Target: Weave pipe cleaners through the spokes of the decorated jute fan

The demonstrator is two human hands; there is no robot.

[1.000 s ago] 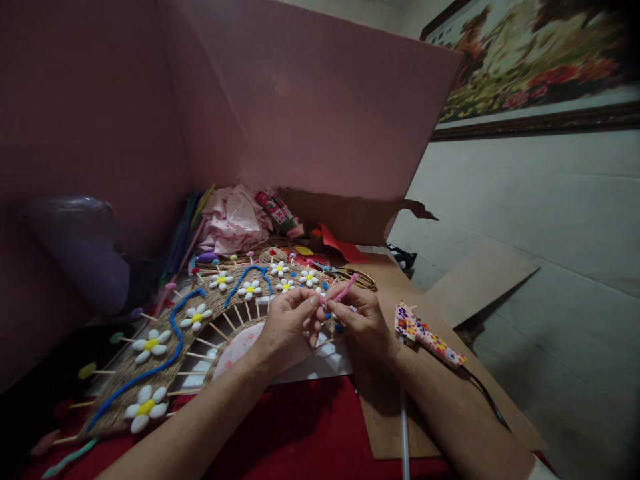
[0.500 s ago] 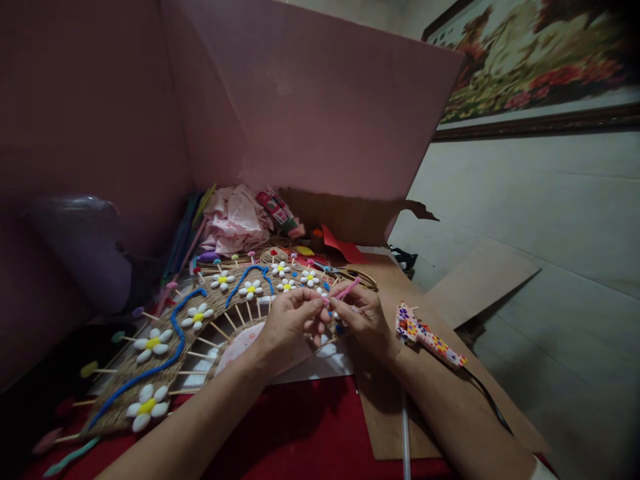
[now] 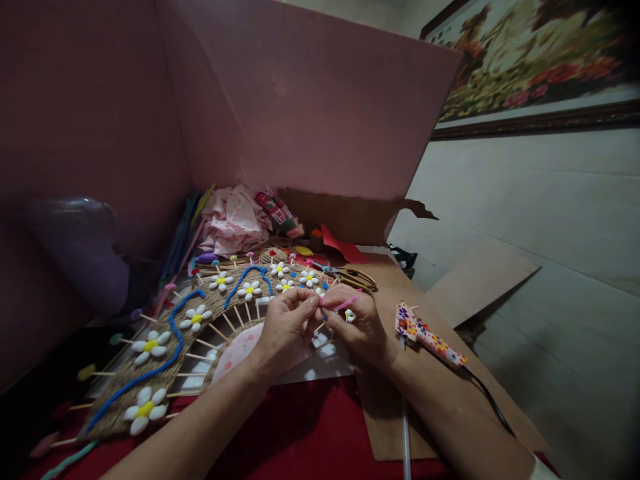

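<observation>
Together, left hand [image 3: 286,325] and right hand [image 3: 356,324] pinch a pink pipe cleaner [image 3: 345,303].

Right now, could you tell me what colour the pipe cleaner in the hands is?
Pink; the pipe cleaner shows best in the head view.

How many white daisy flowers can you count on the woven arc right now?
8. Along the woven arc, from the near-left end: daisies at. The hands, left hand and right hand, may hide more.
</observation>
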